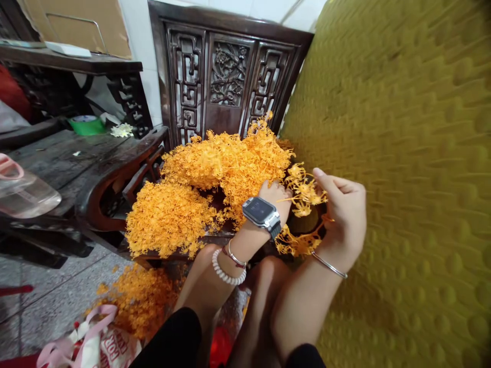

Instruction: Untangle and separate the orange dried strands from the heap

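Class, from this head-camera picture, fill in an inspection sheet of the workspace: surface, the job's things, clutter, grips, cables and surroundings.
surface: dark carved wooden chair with a lattice back, bearing the heap.
job's things: heap of orange flower sprigs; loose orange sprig at the right hand.
clutter: spilled orange sprigs on the floor; pink-handled bag; green tape roll; white flowers; clear plastic container.
grips: left hand, with smartwatch, against the heap; right hand beside the loose sprig; neither grip is clear.
cables: nothing seen.
surroundings: dark wooden table; grey tiled floor; yellow dimpled padded surface; white wall.
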